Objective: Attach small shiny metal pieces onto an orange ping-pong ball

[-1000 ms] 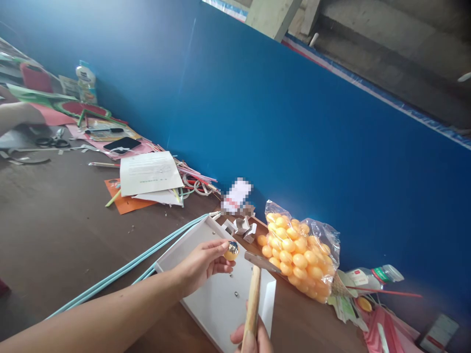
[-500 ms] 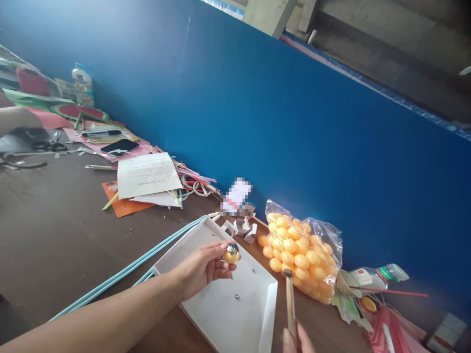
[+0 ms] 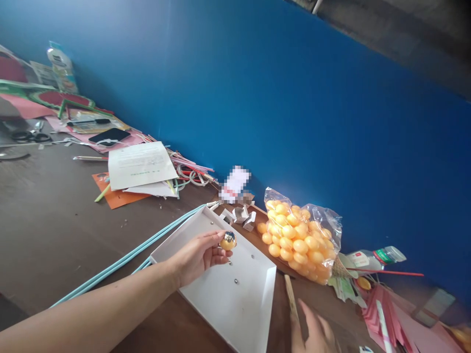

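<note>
My left hand (image 3: 206,252) is over a shallow white box lid (image 3: 235,314). Between its thumb and fingertips it pinches a small shiny ball (image 3: 228,240), silver on top and gold below. Several tiny metal beads (image 3: 236,281) lie in the lid under the hand. At the bottom edge, my right hand (image 3: 314,328) has its fingers spread, slightly blurred. A wooden stick (image 3: 290,295) lies right beside its thumb, to the right of the lid. Whether the thumb still touches the stick, I cannot make out.
Behind the lid stands a clear bag of orange balls (image 3: 298,238) against a blue partition (image 3: 221,98). A plastic bottle (image 3: 375,258) lies on the right near pink paper (image 3: 386,314). Light-blue tubes (image 3: 147,245) run along the left; papers (image 3: 142,165), a phone (image 3: 109,137) and scissors (image 3: 31,135) lie farther left.
My right hand has loosened from the stick, and its fingers have spread to the right. The left hand keeps the ball. The view has tilted down slightly.
</note>
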`<act>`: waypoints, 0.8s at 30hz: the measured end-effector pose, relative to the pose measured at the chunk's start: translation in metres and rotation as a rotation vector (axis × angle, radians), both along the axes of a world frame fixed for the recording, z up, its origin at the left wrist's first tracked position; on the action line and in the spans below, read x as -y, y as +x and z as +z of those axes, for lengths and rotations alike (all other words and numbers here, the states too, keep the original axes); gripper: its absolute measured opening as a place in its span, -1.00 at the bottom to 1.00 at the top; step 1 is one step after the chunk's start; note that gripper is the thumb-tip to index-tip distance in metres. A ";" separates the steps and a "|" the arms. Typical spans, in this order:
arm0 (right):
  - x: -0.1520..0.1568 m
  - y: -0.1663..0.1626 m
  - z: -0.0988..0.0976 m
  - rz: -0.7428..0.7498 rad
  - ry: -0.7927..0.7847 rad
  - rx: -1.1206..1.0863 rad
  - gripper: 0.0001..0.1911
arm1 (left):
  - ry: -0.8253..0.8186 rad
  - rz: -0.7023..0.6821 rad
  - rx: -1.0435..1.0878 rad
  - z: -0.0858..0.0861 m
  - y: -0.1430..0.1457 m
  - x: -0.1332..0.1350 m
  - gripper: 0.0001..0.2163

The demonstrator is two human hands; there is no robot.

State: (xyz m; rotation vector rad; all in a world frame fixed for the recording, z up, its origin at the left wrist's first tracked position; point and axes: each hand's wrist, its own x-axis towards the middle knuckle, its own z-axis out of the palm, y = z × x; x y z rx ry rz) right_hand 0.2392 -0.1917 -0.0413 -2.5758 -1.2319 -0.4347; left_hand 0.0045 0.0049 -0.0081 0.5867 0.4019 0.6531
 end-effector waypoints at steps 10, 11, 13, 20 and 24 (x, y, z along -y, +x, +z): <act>-0.086 -0.081 0.037 0.462 -0.276 -0.340 -0.84 | 0.033 0.032 -0.004 0.003 -0.001 -0.003 -0.78; -0.088 -0.081 0.034 0.464 -0.298 -0.327 -0.85 | 0.032 0.034 0.001 0.003 -0.001 -0.003 -0.78; -0.090 -0.079 0.031 0.476 -0.320 -0.317 -0.84 | 0.022 0.033 0.014 0.004 -0.002 -0.003 -0.78; -0.092 -0.074 0.031 0.495 -0.055 -0.694 -0.85 | -0.008 -0.003 0.023 0.004 -0.001 -0.001 -0.76; -0.096 -0.081 0.034 0.429 0.211 -1.117 -0.75 | 0.007 -0.039 0.022 0.002 -0.001 -0.001 -0.70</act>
